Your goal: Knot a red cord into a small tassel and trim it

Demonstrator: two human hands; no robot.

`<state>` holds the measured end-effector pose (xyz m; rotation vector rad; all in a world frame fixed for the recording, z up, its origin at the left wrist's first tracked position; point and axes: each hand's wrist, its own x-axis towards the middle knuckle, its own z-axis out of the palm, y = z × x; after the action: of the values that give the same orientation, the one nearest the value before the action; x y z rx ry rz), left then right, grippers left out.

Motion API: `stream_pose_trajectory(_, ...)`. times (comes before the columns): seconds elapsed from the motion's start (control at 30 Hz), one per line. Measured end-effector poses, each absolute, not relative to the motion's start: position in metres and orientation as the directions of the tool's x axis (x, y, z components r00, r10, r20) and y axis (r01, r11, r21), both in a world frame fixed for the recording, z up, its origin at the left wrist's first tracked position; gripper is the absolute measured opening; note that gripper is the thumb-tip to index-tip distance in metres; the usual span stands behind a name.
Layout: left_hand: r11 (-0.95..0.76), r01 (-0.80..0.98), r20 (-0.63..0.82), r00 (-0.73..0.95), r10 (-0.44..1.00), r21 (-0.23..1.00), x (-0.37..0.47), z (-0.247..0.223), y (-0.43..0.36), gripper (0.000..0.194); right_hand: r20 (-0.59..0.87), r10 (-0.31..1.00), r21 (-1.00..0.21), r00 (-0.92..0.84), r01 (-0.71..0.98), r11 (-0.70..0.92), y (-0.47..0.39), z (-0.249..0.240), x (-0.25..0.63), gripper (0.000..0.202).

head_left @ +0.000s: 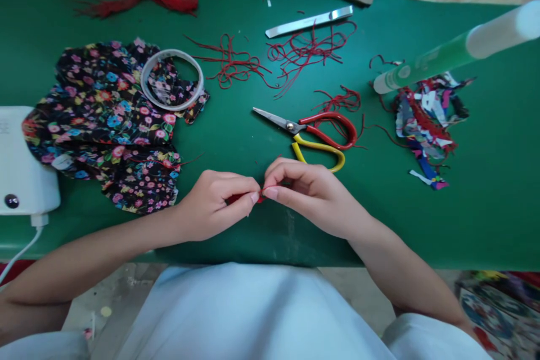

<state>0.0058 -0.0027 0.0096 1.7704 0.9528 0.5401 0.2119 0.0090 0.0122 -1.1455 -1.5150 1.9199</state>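
Observation:
Between the fingertips of both hands, low in the middle of the view, is a small red piece [261, 197]; whether it is thread or cloth I cannot make out. My left hand [217, 202] pinches it from the left, and a bit of red also shows under those fingers. From the right, my right hand [312, 194] pinches it between thumb and forefinger, the other fingers curled. Just beyond my right hand lie scissors [291, 127] with one red and one yellow handle, partly over a bunch of red cords [341, 98].
Black floral cloth [105, 124] lies left, under a tape roll [145, 81]. A white device [25, 163] with a cable is beside it. Further back are tweezers [307, 22], tangled red cords [230, 62] and a red thread bundle [143, 0]. A green-and-white tube [447, 53] and fabric scraps [426, 124] are right.

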Motion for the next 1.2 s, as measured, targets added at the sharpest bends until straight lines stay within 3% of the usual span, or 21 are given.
stream_pose_trajectory(0.17, -0.426, 0.363, 0.120, 0.627, 0.769, 0.829, 0.007, 0.006, -0.006, 0.026, -0.504, 0.637, -0.802, -0.584, 0.042, -0.596, 0.004, 0.006, 0.205, 0.038)
stream_pose_trajectory(0.53, -0.304, 0.298, 0.067, 0.607, 0.792, 0.905, 0.008, 0.003, -0.008, 0.025, -0.468, 0.686, -0.809, -0.557, -0.042, -0.586, -0.001, 0.004, 0.198, 0.038)
stream_pose_trajectory(0.63, -0.167, 0.278, -0.037, 0.604, 0.796, 0.946, 0.009, 0.004, -0.007, 0.028, -0.442, 0.712, -0.856, -0.545, 0.018, -0.517, -0.004, 0.001, 0.197, 0.039)
stream_pose_trajectory(0.8, 0.227, 0.219, -0.315, 0.609, 0.728, 0.949, 0.010, 0.009, -0.006, 0.031, -0.262, 0.829, -0.962, -0.495, 0.201, -0.184, -0.006, 0.000, 0.197, 0.039)
stream_pose_trajectory(0.87, 0.306, 0.197, -0.361, 0.613, 0.703, 0.931, 0.010, 0.009, -0.005, 0.031, -0.234, 0.838, -0.964, -0.492, 0.228, -0.135, -0.007, 0.000, 0.197, 0.037)
stream_pose_trajectory(1.03, 0.304, 0.181, -0.347, 0.639, 0.687, 0.935, 0.010, 0.008, -0.006, 0.029, -0.210, 0.853, -0.964, -0.477, 0.247, -0.099, -0.010, -0.002, 0.196, 0.035)
stream_pose_trajectory(1.2, 0.160, 0.180, -0.240, 0.649, 0.722, 0.971, 0.009, 0.005, -0.006, 0.027, -0.148, 0.843, -0.970, -0.517, 0.241, -0.023, -0.009, -0.002, 0.197, 0.036)
